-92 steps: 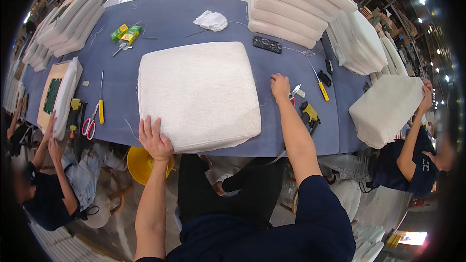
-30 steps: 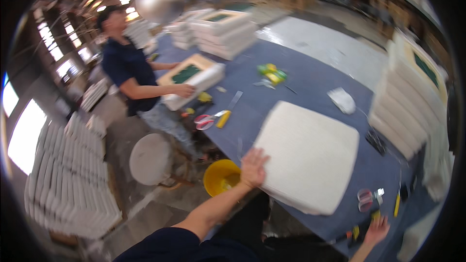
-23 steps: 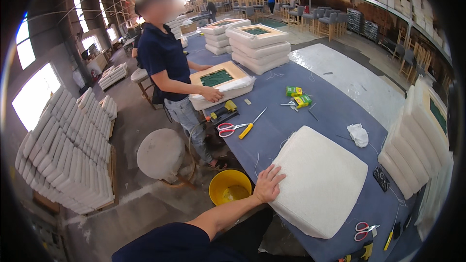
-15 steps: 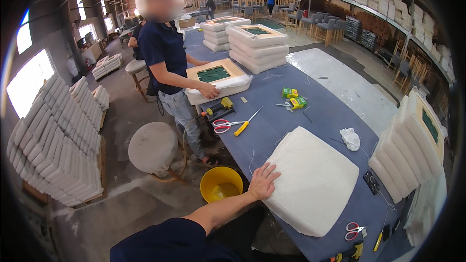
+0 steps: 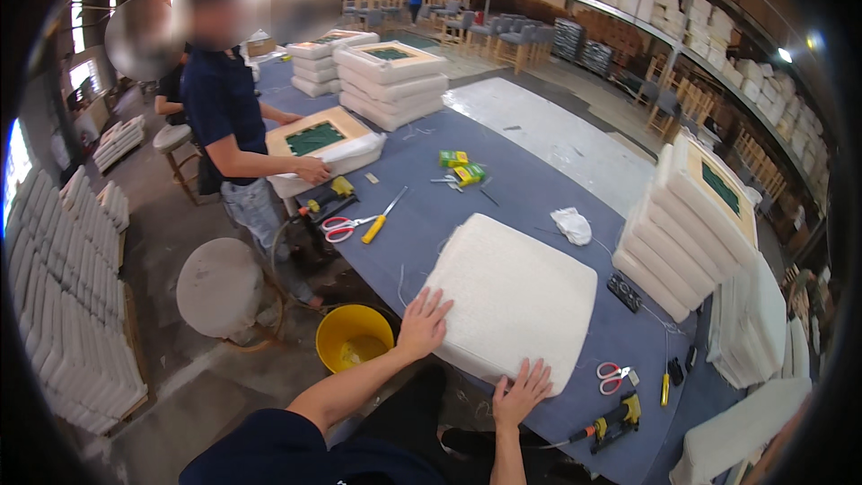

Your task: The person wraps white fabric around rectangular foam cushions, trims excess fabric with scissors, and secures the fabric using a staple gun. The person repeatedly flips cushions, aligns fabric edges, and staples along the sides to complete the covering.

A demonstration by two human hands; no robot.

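Note:
A thick, square seat cushion (image 5: 516,292) covered in white fabric lies flat on the blue-topped table (image 5: 422,184) before me. My left hand (image 5: 425,323) rests at its left corner, fingers apart and touching the fabric. At the near edge, my right hand (image 5: 523,391) lies on the cushion with its fingers spread. Neither hand grips anything. Right of the cushion are red-handled scissors (image 5: 614,377), a yellow-handled screwdriver (image 5: 665,388) and a yellow-and-black staple gun (image 5: 617,422).
A co-worker (image 5: 224,117) handles a wood-framed cushion (image 5: 314,136) across the table. Beyond my cushion are green-yellow boxes (image 5: 467,173) and a crumpled white cloth (image 5: 571,225). A cushion stack (image 5: 673,238) stands at right. A yellow bucket (image 5: 355,339) and round stool (image 5: 218,287) stand at left.
My right hand has come into view and onto the cushion's near edge. The left hand stays at the left corner. The whole view has shifted, with the scene sliding left.

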